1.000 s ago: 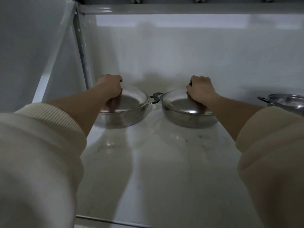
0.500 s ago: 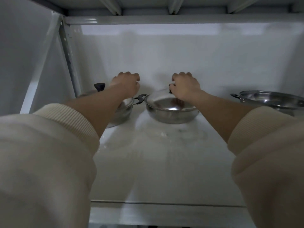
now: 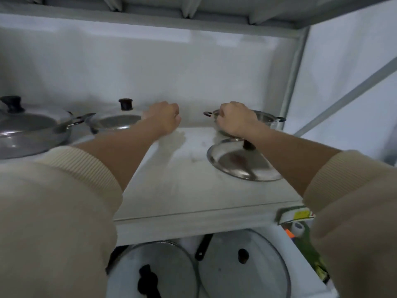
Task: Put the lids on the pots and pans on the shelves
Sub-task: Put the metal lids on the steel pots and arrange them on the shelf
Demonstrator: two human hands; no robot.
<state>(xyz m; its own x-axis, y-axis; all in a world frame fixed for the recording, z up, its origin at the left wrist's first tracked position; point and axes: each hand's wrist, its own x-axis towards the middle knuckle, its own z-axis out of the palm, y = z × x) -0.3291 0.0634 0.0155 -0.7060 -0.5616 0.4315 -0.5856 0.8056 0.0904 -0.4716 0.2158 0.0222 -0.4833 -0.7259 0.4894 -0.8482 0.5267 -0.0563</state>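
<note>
Two steel pans with black-knobbed lids on them stand at the left of the upper shelf (image 3: pixel 193 203): the far-left pan (image 3: pixel 28 130) and the second pan (image 3: pixel 118 122). An open steel pot (image 3: pixel 266 118) stands at the back right. In front of it a loose steel lid (image 3: pixel 242 166) with a dark knob lies on the shelf. My left hand (image 3: pixel 165 119) is a closed fist with nothing in it, just right of the second pan. My right hand (image 3: pixel 235 120) is curled over the left rim of the open pot and hides part of it.
A lower shelf holds two pans under glass lids (image 3: pixel 154 269) (image 3: pixel 242 267), with a black handle between them. A green package (image 3: pixel 300 218) sticks out at the right, below the upper shelf's edge. A grey upright post (image 3: pixel 294 82) and the shelf above bound the space.
Both hands have left the two lidded pans and moved right. My right hand now sits on the open pot's rim. The view has shifted right and down, and the lower shelf shows.
</note>
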